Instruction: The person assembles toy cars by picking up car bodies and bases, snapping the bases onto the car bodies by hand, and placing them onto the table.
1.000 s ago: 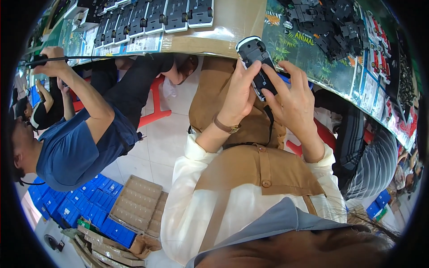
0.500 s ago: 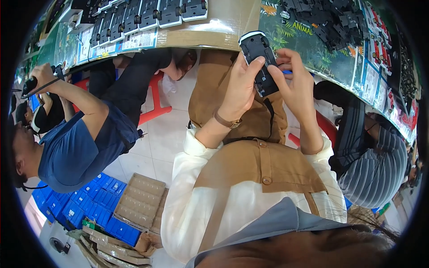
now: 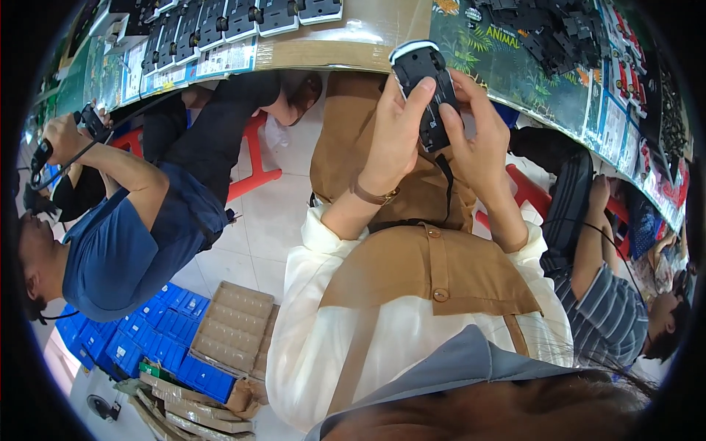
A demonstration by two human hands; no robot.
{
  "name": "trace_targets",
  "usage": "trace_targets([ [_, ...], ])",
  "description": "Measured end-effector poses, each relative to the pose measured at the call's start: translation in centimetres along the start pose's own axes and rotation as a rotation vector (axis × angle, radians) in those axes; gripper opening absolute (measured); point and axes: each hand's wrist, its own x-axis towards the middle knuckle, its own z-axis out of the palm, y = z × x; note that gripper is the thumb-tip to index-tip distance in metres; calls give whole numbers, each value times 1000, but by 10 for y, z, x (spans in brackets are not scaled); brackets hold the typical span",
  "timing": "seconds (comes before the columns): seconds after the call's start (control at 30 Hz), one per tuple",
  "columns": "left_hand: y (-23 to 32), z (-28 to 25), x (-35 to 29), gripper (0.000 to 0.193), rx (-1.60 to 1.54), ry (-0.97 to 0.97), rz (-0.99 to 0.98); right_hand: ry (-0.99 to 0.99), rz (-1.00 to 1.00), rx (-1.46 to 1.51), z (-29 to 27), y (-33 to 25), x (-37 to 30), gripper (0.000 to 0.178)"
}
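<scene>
Holding a black device just off the tabletop edge, left hand and right hand both clasped round it, seated co-workers close either side, bare floor lower left.

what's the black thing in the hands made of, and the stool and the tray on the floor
Black device: looks like moulded plastic, matt black with a paler glossy rim at its top. Red stool: thin red legs with a sheen, plastic or painted metal, hard to tell. Tan tray: dull, moulded compartments, probably pulp or thin plastic.
</scene>
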Motion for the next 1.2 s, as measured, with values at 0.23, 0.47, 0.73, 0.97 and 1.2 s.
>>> trace_targets([
  [0.23,4,-2,-6,28,-25,-15,-104,253,-474,-285,-3,-13,35,23],
  [0.47,-2,-5,-9,34,47,-88,-159,184,-439,-153,4,-3,39,12],
  [0.73,-7,-8,-7,36,34,-106,-164,289,-548,-276,7,-3,36,13],
  [0.97,-2,-7,-9,42,109,-166,-137,264,-514,-215,5,3,36,14],
  [1.2,1,-8,-9,46,96,-190,-120,243,-531,-168,6,0,37,13],
])
